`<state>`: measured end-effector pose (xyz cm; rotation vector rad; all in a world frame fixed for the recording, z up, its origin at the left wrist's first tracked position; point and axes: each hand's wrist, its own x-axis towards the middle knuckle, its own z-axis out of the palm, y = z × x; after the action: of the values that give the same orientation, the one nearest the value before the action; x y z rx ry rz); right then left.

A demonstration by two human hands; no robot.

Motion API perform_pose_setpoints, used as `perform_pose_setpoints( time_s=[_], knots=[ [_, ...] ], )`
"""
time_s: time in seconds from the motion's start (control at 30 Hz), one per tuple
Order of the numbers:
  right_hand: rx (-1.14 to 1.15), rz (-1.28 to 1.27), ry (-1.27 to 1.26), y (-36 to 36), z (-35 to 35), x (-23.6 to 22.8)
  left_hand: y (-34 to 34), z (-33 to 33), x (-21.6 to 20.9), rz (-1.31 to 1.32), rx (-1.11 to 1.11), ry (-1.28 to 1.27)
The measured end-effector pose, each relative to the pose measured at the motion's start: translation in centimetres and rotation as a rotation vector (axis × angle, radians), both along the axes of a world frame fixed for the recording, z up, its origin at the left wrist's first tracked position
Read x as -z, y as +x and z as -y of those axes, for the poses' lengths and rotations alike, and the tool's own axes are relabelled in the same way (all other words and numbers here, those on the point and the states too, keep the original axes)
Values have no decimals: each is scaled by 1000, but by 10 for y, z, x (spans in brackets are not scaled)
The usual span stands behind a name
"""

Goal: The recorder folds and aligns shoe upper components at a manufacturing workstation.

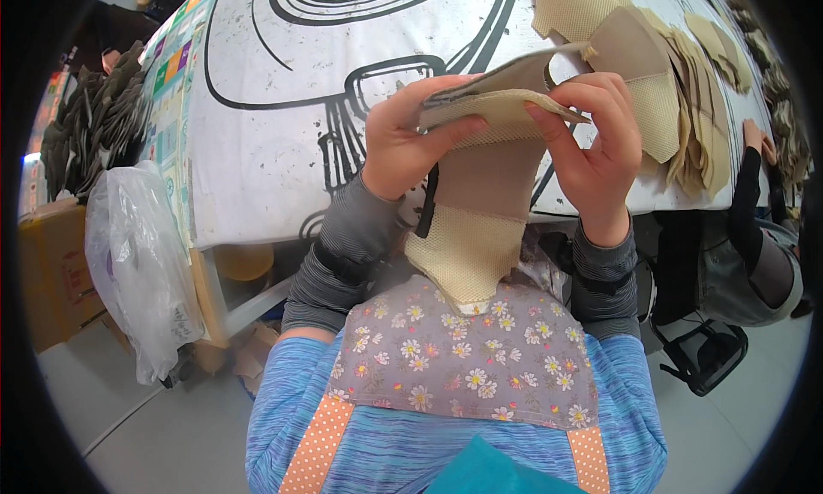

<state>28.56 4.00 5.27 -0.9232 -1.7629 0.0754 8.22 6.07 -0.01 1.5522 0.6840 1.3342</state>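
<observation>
Both hands grip a folded beige fabric piece, made of coarse mesh and a smooth taupe panel sewn together. My left hand pinches its left end, thumb on the near layer. My right hand holds the right end between thumb and fingers, and the layers gape apart there. The lower mesh part hangs down in front of my floral apron. By my left wrist hangs a narrow black thing; I cannot tell what it is. Several similar fabric pieces lie overlapped to the right.
The table has a white cover with black line drawings. At left are a clear plastic bag, a cardboard box and a heap of dark pieces. Another person's arm and a black chair are at right.
</observation>
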Motion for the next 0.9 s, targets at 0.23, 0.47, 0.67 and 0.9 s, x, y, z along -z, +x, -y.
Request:
perform_pose_setpoints(
  time_s=[0.23,0.47,0.67,0.9],
  knots=[
    [42,26,33,2,1,7,-1,0,1,-42,-4,43],
    [75,49,15,3,4,3,-1,2,1,-4,-20,14],
    [72,-73,-73,3,8,4,-7,2,7,-66,-34,-23],
    [-27,84,-58,0,7,4,2,4,-17,37,-22,-79]
  ],
)
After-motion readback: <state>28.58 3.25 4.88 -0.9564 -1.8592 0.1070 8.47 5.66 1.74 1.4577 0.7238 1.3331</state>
